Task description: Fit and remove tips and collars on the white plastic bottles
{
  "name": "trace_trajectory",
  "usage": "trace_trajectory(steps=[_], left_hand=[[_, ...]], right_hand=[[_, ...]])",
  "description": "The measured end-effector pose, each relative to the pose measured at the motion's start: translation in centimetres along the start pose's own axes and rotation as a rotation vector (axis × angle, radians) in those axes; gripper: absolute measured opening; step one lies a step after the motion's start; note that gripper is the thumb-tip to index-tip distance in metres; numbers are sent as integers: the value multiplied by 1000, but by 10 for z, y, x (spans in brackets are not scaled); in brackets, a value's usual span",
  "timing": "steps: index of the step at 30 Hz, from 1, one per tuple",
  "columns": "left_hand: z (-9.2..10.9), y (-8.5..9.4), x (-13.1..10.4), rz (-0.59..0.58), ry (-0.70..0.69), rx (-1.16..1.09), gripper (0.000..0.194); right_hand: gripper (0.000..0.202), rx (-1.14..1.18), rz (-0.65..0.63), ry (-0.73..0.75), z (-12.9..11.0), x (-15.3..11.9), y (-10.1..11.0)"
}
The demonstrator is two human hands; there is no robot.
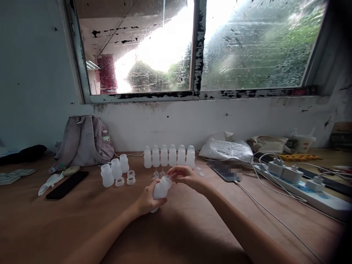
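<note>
Left hand (145, 201) clasps a bottle (160, 190); whether right hand (185, 176) grips its top is unclear; capped bottles (172, 157) stand beyond.

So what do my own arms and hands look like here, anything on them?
Your left hand and right hand are both ungloved. The left forearm and right forearm are slim, narrow toward the wrists, and show no sleeve, watch or bracelet. The fingers are too small in view to rule out a thin ring.
</note>
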State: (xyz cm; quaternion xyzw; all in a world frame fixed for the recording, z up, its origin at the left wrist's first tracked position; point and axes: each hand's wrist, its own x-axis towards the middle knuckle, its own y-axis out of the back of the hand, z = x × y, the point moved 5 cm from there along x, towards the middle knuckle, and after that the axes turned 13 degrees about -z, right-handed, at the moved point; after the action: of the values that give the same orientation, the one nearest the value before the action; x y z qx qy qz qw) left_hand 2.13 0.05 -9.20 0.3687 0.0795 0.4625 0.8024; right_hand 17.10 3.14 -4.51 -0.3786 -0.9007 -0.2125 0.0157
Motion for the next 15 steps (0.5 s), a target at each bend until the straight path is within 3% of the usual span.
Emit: trace_trajectory(steps=[10, 15], left_hand=[[1, 6, -3, 108, -101, 447, 53], [-2, 10, -4, 147, -116, 537, 52]], right_hand=[[18, -185, 59, 10, -2, 0, -3], [15, -172, 92, 55, 8, 4, -8]])
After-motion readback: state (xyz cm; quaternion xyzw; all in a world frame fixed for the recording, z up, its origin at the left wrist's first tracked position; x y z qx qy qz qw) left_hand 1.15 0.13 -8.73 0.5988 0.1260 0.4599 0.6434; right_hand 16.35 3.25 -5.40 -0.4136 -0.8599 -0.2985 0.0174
